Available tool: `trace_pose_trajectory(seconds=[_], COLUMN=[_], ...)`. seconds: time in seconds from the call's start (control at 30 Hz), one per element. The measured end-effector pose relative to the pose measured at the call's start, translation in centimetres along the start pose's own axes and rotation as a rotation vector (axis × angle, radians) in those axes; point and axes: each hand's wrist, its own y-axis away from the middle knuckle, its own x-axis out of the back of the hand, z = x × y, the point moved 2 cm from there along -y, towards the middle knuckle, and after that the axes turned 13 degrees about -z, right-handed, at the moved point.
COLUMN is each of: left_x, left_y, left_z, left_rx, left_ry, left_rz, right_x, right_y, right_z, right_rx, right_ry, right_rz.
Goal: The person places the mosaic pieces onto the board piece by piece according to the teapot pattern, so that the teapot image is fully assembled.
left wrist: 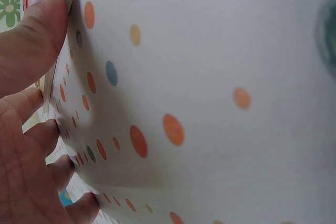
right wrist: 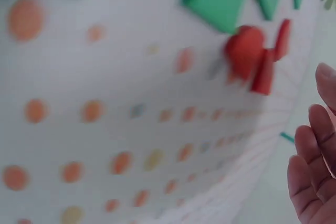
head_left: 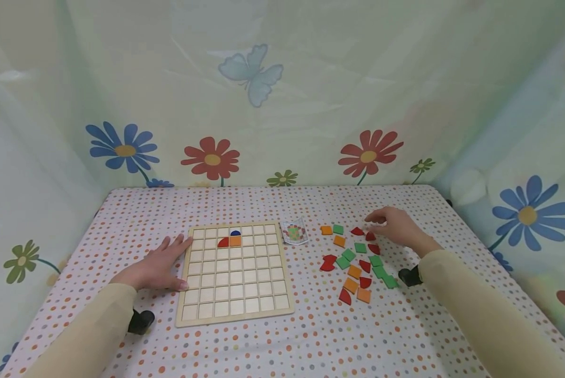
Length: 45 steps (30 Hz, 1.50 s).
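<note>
A wooden grid board lies on the table, with a blue rounded piece, a red quarter-circle piece and an orange square tile in its upper cells. My left hand rests against the board's left edge, fingers spread; its thumb touches the frame in the left wrist view. Over the far side of the loose pieces hovers my right hand, its fingers loosely bent. Nothing shows between those fingers in the right wrist view. Closest to them are red quarter-circle pieces.
Right of the board lies a small printed pattern card. Several green tiles and orange tiles are scattered among more red pieces on the dotted tablecloth. A flowered curtain hangs behind the table.
</note>
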Motion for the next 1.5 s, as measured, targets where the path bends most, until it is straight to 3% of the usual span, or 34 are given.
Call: trace_pose_trajectory(seconds=[0.2, 0.5, 0.8, 1.2, 1.5], left_x=[-0.1, 0.0, 0.0, 0.0, -0.1], left_y=[0.0, 0.0, 0.0, 0.1, 0.0], left_z=[-0.1, -0.1, -0.1, 0.1, -0.1], left_rx=[-0.003, -0.012, -0.014, -0.011, -0.015], left_ry=[0.011, -0.005, -0.004, -0.007, -0.013], left_rz=[-0.003, 0.003, -0.002, 0.007, 0.011], right_x=[-0.9, -1.2, -1.5, -1.5, -1.2], right_y=[-0.7, -0.7, -0.3, -0.4, -0.2], right_z=[0.9, 1.5, 2.0, 2.3, 2.0], right_rx=[-0.035, -0.051, -0.05, -0.101, -0.042], right_ry=[-0.002, 0.013, -0.019, 0.045, 0.018], right_rz=[-0.067, -0.041, -0.085, -0.066, -0.127])
